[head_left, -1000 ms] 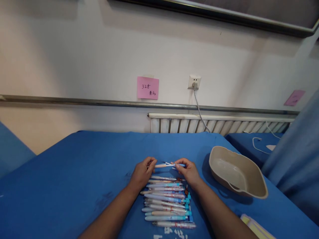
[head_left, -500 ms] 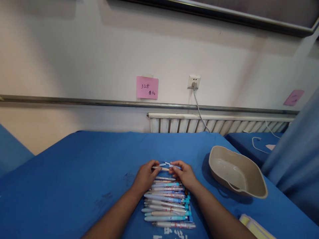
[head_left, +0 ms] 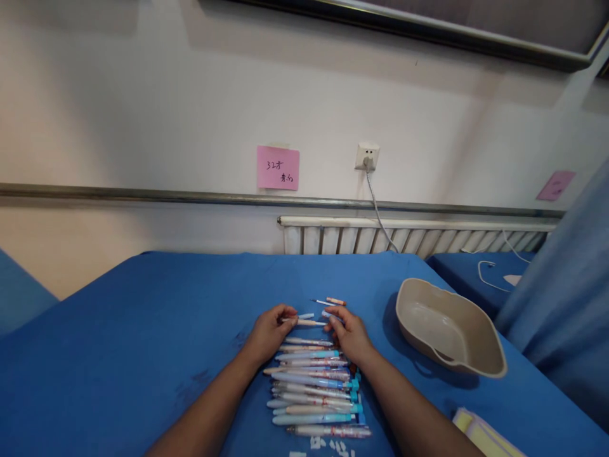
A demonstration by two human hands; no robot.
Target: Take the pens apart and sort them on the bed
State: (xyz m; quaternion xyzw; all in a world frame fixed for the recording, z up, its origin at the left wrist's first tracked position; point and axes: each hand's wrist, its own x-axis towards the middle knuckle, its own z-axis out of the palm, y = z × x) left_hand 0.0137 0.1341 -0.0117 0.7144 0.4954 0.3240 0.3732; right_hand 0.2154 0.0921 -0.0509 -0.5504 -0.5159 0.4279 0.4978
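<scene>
My left hand (head_left: 270, 333) pinches a slim beige pen barrel (head_left: 310, 323) that points right, with a short light blue pen piece (head_left: 306, 316) beside it. My right hand (head_left: 349, 330) has its fingertips closed around a small pale blue pen piece (head_left: 326, 314), mostly covered by the fingers. It sits close to the barrel's right end; whether they touch I cannot tell. Just beyond the fingers lie a thin pen refill (head_left: 323, 303) and an orange pen part (head_left: 336, 301). Below and between my forearms, several pens (head_left: 314, 383) lie side by side in a column.
A beige plastic basin (head_left: 450, 327) stands on the blue-covered table (head_left: 157, 317) at right. Small white scraps (head_left: 333, 444) lie at the near edge, and a yellow cloth-like item (head_left: 480, 431) is at lower right. A blue curtain (head_left: 561, 273) hangs far right.
My hands have moved slightly apart. The refill, which was by my right fingertips, now lies on the table beyond them, with the orange part visible beside it. The view has shifted slightly.
</scene>
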